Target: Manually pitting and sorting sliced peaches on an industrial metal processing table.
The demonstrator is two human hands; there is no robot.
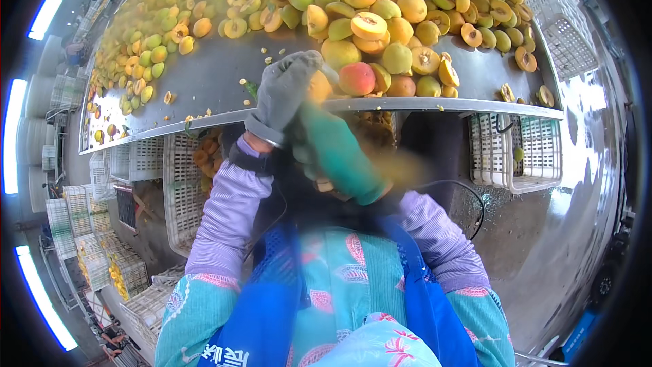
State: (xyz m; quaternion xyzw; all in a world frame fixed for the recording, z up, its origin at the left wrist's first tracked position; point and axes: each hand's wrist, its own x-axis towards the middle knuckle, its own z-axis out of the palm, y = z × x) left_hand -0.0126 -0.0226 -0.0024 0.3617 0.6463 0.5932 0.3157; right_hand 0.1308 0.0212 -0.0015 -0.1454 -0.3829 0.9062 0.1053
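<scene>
My left hand [282,92], in a grey glove, is raised at the front edge of a metal sorting table [219,71]. Its fingers curl around a yellow-orange peach [319,87], partly hidden by the glove. Just below and to the right is my right hand [338,155] in a green glove, badly blurred. Its fingers are turned down and in, so whatever they hold is not clear. A pile of peaches, whole and halved [369,26], covers the far side of the table. One red-blushed peach [356,79] lies near the table's raised front lip [438,106].
Below the table stand white plastic crates, one at left [183,193] partly hiding orange fruit, another at right [535,178] with a fruit in it. A dark cable [479,199] loops beside my right arm. Stacked crates [89,244] line the left; the floor [540,244] looks wet.
</scene>
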